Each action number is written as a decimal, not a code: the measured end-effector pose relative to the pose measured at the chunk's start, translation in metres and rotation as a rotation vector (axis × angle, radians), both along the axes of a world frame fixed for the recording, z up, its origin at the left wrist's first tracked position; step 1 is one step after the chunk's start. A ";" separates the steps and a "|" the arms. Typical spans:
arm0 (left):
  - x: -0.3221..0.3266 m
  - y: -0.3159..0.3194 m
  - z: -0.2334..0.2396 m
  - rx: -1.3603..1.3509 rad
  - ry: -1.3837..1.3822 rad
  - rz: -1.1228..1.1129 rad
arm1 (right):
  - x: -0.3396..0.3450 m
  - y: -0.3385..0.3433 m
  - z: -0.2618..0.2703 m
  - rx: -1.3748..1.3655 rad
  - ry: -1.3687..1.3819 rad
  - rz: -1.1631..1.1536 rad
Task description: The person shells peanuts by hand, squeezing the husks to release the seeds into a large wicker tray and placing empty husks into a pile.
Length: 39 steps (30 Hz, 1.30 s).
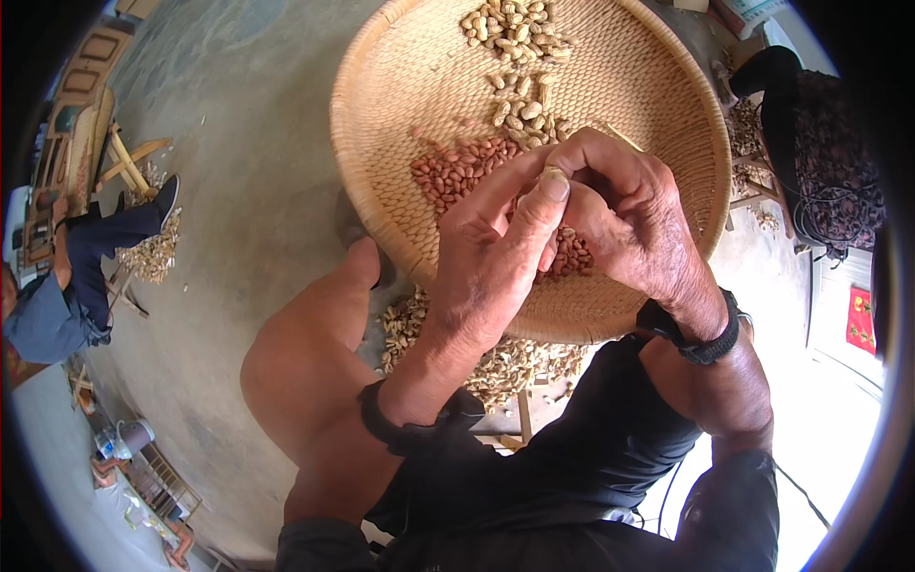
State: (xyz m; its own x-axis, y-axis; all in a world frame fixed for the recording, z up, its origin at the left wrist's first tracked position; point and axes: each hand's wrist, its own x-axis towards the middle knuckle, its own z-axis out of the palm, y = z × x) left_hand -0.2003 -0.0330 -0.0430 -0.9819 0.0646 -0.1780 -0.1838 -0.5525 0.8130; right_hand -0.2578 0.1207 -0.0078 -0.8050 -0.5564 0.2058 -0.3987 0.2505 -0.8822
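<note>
Above the near half of a round woven basket tray (pixel 386 214), my left hand (pixel 493 250) and my right hand (pixel 629 222) meet at the fingertips. Pinched between both thumbs and forefingers is a peanut (pixel 552 172), mostly covered by the fingers. Shelled red-skinned peanut kernels (pixel 457 171) lie in the tray beside and beneath my hands, partly hidden by them. Unshelled peanuts (pixel 518 32) form a heap at the tray's far side, with more unshelled peanuts (pixel 532 111) trailing towards my fingers. Each wrist wears a black band.
Empty peanut shells (pixel 522 368) cover the floor under the tray's near edge, around a wooden stand (pixel 525 415). A seated person (pixel 57 307) is at the left, near a wooden rack and another shell pile (pixel 161 247). Another person in dark clothing (pixel 822 150) is at the right.
</note>
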 end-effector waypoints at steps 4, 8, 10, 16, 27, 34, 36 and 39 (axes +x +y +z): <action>0.001 0.001 -0.007 0.018 0.095 0.000 | 0.005 -0.004 -0.003 -0.123 -0.221 -0.036; 0.003 0.005 -0.008 0.085 0.089 0.044 | 0.004 -0.006 -0.002 -0.086 -0.121 -0.005; 0.003 0.007 -0.009 0.096 0.100 0.061 | 0.007 -0.008 -0.002 -0.084 -0.146 -0.028; 0.005 0.006 -0.004 0.094 0.035 0.095 | 0.007 -0.009 -0.007 -0.082 -0.221 -0.058; -0.004 -0.004 -0.004 0.031 -0.018 0.194 | 0.010 -0.011 0.004 -0.068 -0.288 -0.071; -0.004 -0.006 -0.007 -0.017 0.004 0.171 | 0.007 -0.004 0.009 -0.017 -0.271 -0.089; -0.003 -0.006 -0.006 -0.012 0.002 0.168 | 0.005 -0.003 0.011 -0.023 -0.320 -0.077; -0.002 -0.010 -0.007 -0.042 0.031 0.170 | 0.007 -0.004 0.013 -0.024 -0.393 -0.094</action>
State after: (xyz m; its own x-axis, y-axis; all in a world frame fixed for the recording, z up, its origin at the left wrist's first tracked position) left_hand -0.2026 -0.0429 -0.0499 -0.9831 -0.1098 -0.1463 -0.0648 -0.5387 0.8400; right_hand -0.2509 0.1167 0.0050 -0.8722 -0.4752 -0.1156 -0.0063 0.2473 -0.9689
